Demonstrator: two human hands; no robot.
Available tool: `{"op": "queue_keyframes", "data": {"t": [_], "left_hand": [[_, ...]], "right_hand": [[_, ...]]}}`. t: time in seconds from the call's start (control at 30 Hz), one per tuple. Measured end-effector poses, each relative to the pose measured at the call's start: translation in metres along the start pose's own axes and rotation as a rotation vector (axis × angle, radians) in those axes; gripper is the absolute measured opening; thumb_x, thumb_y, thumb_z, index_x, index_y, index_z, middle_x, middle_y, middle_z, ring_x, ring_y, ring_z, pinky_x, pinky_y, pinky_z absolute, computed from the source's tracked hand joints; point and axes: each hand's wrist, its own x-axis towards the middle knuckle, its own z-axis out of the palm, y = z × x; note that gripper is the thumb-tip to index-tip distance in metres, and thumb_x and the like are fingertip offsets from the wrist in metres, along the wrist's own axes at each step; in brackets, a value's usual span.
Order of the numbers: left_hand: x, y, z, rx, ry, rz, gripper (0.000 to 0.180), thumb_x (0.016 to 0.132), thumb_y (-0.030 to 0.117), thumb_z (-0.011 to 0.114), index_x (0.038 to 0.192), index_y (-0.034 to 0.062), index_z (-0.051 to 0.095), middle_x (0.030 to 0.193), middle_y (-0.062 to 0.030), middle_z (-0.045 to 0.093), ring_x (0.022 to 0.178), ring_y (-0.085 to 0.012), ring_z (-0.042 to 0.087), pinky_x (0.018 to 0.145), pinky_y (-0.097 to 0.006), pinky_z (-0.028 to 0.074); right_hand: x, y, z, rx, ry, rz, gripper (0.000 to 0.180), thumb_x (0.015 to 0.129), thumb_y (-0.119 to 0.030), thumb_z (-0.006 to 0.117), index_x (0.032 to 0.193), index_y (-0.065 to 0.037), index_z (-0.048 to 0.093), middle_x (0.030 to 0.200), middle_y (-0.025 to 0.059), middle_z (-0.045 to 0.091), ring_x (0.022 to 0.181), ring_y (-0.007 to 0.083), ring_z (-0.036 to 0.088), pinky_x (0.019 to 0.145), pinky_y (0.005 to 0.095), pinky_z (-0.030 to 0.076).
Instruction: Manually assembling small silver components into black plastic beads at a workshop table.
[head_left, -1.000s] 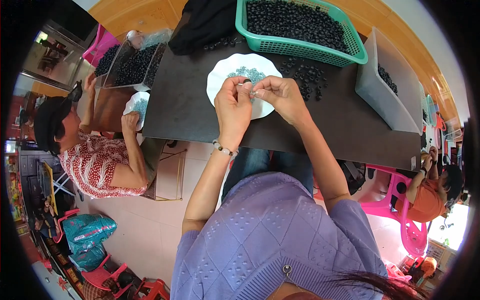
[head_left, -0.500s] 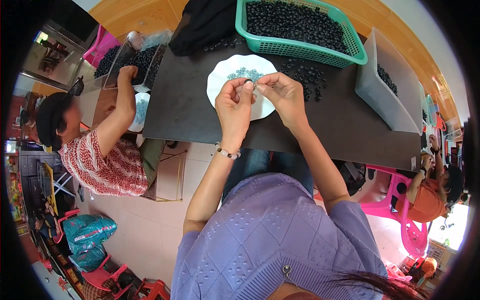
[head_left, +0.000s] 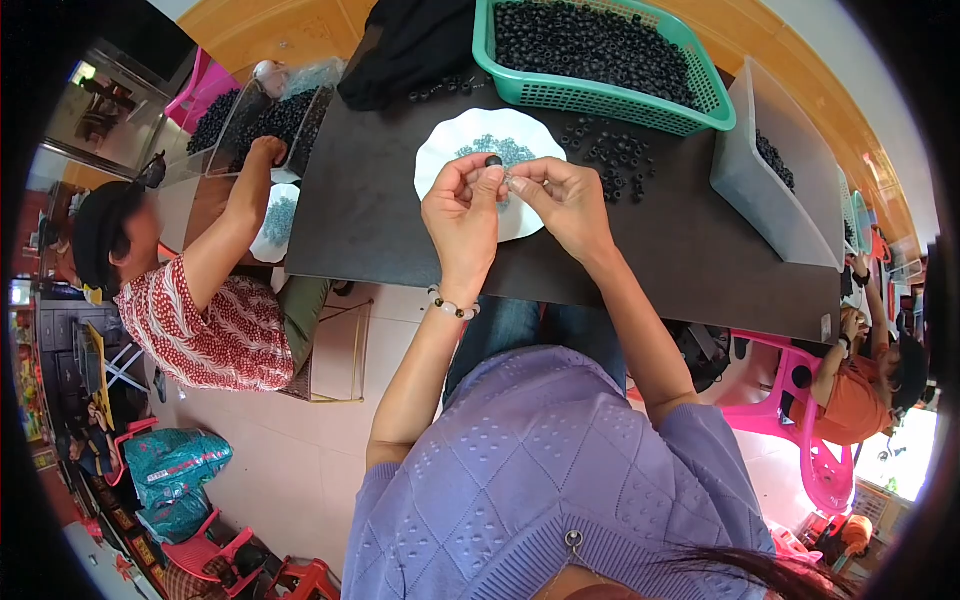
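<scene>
Above the white scalloped plate (head_left: 438, 152), my two hands meet fingertip to fingertip. A small black ring-shaped piece (head_left: 493, 161) is pinched between the thumb and forefinger of my left hand (head_left: 466, 215). My right hand (head_left: 570, 205) pinches at its side; a tiny pale bit shows at its fingertips, too small to name. Small clear bluish pieces (head_left: 495, 147) lie heaped on the plate, partly hidden by my fingers. Right of the plate, several loose black pieces (head_left: 622, 152) like the held one lie scattered on the dark table (head_left: 700, 235).
A green basket (head_left: 600, 108) full of black pieces stands at the back. On the right is a translucent bin (head_left: 775, 190); a black cloth (head_left: 405, 55) lies back left. At the left, a co-worker (head_left: 215, 300) reaches into a bin of black pieces; another person (head_left: 855, 395) sits far right.
My left hand has turned slightly, and the black piece now shows more fully above its fingertips. My hands stay over the plate. The left co-worker's arm has shifted a little.
</scene>
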Motion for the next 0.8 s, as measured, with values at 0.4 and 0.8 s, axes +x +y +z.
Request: {"op": "queue_keyframes", "data": {"t": [0.4, 0.8], "left_hand": [[0.003, -0.004, -0.001, -0.027, 0.009, 0.003, 0.016, 0.087, 0.001, 0.067, 0.101, -0.0043, 0.065, 0.083, -0.0032, 0.067, 0.069, -0.0059, 0.06, 0.063, -0.019, 0.048], [0.006, -0.005, 0.003, 0.083, 0.044, 0.041, 0.014, 0.086, 0.0, 0.066, 0.1, -0.0044, 0.066, 0.082, -0.0021, 0.066, 0.07, -0.0059, 0.059, 0.064, -0.019, 0.048]], "right_hand": [[0.003, -0.007, 0.0, -0.007, -0.021, 0.107, 0.014, 0.088, -0.003, 0.066, 0.098, 0.006, 0.067, 0.089, 0.0079, 0.069, 0.081, 0.0108, 0.064, 0.074, 0.0243, 0.051], [0.0, 0.006, 0.013, 0.063, 0.094, 0.098, 0.012, 0.093, -0.009, 0.06, 0.097, 0.002, 0.063, 0.088, 0.0026, 0.065, 0.083, 0.0074, 0.058, 0.076, 0.0227, 0.045]]}}
